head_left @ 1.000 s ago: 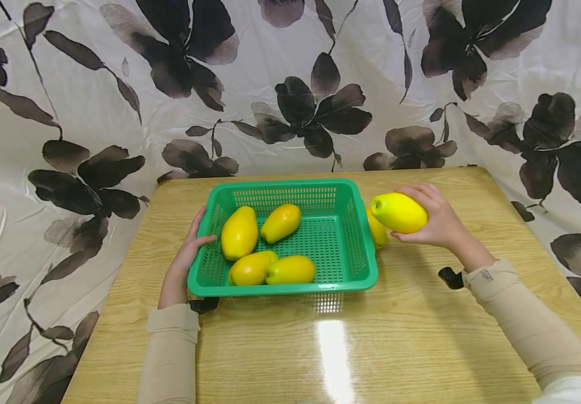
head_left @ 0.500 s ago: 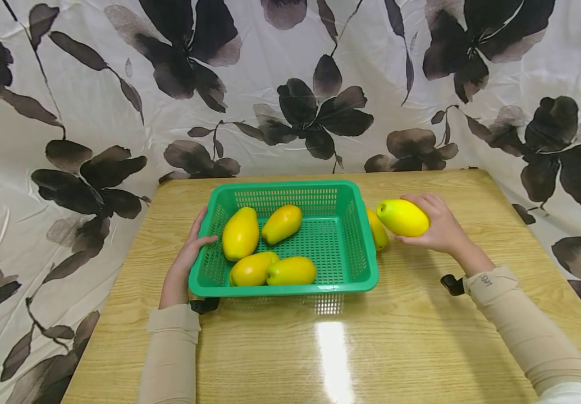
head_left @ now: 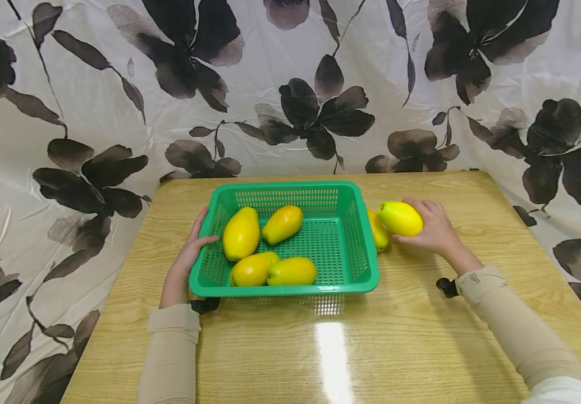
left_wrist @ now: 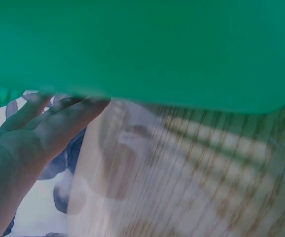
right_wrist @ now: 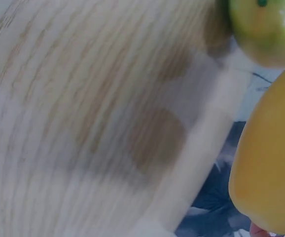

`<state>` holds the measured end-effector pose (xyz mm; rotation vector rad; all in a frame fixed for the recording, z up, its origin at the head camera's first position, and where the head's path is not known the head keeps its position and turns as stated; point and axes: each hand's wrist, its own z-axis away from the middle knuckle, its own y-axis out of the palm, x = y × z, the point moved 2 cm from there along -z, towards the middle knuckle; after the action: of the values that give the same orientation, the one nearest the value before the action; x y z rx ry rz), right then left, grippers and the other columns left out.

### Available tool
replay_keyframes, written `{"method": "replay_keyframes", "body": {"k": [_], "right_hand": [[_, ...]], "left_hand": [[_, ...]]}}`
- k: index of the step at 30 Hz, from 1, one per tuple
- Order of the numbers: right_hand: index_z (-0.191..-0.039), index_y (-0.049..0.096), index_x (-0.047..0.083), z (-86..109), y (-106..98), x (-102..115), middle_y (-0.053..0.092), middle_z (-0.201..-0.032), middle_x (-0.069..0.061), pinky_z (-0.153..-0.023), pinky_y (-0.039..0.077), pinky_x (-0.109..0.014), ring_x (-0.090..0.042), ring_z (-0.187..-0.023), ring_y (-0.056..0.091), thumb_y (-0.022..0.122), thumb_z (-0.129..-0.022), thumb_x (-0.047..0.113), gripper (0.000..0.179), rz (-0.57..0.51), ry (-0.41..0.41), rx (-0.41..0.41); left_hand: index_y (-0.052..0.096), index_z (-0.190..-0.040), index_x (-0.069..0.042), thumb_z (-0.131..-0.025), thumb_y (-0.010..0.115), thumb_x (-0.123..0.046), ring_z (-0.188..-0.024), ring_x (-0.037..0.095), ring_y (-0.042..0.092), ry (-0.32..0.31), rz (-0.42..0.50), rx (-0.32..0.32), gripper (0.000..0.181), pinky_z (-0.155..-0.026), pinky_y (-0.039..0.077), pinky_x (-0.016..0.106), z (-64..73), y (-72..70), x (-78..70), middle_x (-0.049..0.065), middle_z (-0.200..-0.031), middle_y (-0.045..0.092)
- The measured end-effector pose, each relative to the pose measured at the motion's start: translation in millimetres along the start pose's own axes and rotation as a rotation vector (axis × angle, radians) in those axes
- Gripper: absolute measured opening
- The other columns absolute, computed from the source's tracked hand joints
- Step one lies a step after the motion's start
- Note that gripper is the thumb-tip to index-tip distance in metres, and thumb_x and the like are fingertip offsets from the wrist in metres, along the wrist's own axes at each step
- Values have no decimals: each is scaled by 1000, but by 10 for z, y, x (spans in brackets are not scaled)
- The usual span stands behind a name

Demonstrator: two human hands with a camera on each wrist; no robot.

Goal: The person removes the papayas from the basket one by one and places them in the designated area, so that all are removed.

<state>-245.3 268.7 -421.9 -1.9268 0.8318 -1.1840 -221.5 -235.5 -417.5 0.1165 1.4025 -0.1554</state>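
Observation:
A green plastic basket [head_left: 290, 289] stands on the table with several yellow papayas in it, among them a large papaya [head_left: 241, 234] at the left and one papaya [head_left: 291, 271] by the front wall. My left hand [head_left: 189, 252] holds the basket's left side, thumb over the rim and fingers along the outer wall. To the right of the basket, my right hand [head_left: 434, 227] grips a yellow papaya [head_left: 400, 219], its tapered end toward the basket. Just beside it another papaya [head_left: 378, 231] lies against the basket's right wall, partly hidden. In the right wrist view, the gripped papaya [right_wrist: 270, 153] fills the right edge.
The wooden table [head_left: 270, 353] extends in front of the basket and to both sides. A flower-patterned cloth [head_left: 270, 56] hangs behind the table's back edge and down both sides.
My right hand has come slightly down toward the table with the papaya, beside the papaya at the basket's wall. The left hand and the basket stay in place.

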Motion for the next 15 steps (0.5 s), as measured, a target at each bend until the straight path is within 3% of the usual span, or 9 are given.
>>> {"method": "replay_keyframes", "body": {"k": [6, 15], "right_hand": [[-129, 45, 9, 28, 52, -43, 46, -112, -23, -75, 34, -55, -40, -99, 38, 81, -62, 37, 81, 41, 83, 56], [-130, 43, 9, 54, 130, -97, 45, -113, -24, -74, 35, -53, -39, -96, 37, 80, -62, 35, 81, 56, 124, 82]], "left_hand": [[-6, -148, -21, -94, 38, 1, -137, 29, 10, -10, 10, 8, 73, -102, 28, 42, 62, 47, -77, 2, -153, -10], [-7, -148, -17, -92, 37, 5, -137, 29, 6, 10, 26, 10, 74, -106, 16, 50, 46, 40, -66, 3, -153, -11]]}}
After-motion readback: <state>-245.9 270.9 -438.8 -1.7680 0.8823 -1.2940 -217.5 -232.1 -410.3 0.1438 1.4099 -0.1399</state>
